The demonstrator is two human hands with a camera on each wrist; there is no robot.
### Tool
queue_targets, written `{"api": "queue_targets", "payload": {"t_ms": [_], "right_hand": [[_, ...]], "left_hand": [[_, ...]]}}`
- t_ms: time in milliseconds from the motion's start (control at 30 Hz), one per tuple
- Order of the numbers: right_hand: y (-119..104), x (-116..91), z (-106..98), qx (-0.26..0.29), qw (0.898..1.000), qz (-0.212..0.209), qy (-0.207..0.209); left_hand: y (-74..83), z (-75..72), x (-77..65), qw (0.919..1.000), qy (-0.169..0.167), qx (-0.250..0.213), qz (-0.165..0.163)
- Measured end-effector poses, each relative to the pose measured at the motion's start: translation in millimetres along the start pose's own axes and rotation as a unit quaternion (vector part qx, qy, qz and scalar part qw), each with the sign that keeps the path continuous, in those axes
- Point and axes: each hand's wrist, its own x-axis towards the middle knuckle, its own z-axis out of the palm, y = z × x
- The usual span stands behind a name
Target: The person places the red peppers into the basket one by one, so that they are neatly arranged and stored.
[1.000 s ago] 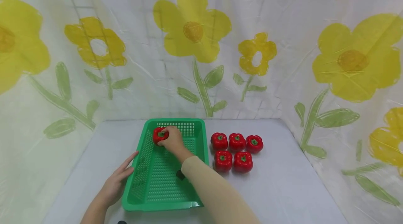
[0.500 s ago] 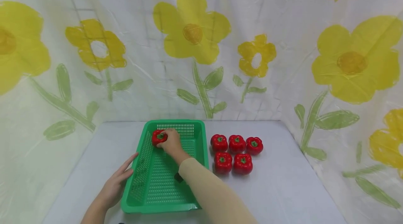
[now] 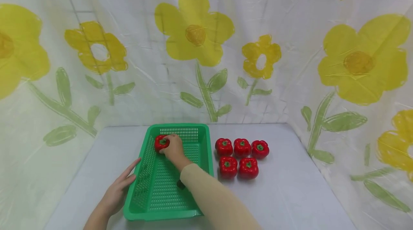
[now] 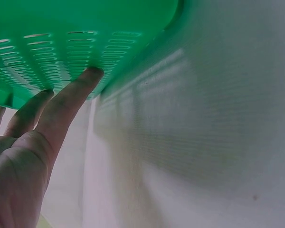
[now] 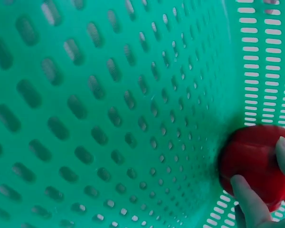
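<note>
Here's the right hand [image 3: 173, 148], thumb and fingers pinching a red pepper [image 3: 158, 144] in the far left corner of the green basket [image 3: 167, 190]. Left hand [image 3: 115, 193], fingers straight, touches the basket's left side. Pepper looks light, firm, glossy, maybe slippery: best held round its shoulders. Count them: one basket, one pepper inside, five peppers [image 3: 228, 169] right on the desk [image 3: 287, 190]!

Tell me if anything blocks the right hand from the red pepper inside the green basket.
Nothing visible does: the right hand has its fingers directly on the red pepper, near the far left corner of the green basket. The five other peppers sit outside, to the basket's right.
</note>
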Motion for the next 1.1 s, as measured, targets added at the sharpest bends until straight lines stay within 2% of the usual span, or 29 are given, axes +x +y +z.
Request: {"api": "queue_targets", "payload": {"t_ms": [333, 600, 900, 1100], "right_hand": [[-1, 2, 0, -0.012, 1.0, 0.004, -0.008], [-12, 2, -12, -0.015, 1.0, 0.004, -0.024], [-28, -3, -36, -0.004, 1.0, 0.002, -0.025], [-46, -9, -57, 0.022, 0.999, -0.034, -0.011]], "left_hand": [[1.0, 0.9, -0.1, 1.0, -0.006, -0.001, 0.001], [-0.1, -0.9, 0.0, 0.9999, -0.012, -0.003, 0.009], [2.0, -2.4, 0.6, 0.9997, -0.021, -0.006, -0.007], [2.6, -1.5, -0.3, 0.9998, -0.016, -0.005, -0.011]]}}
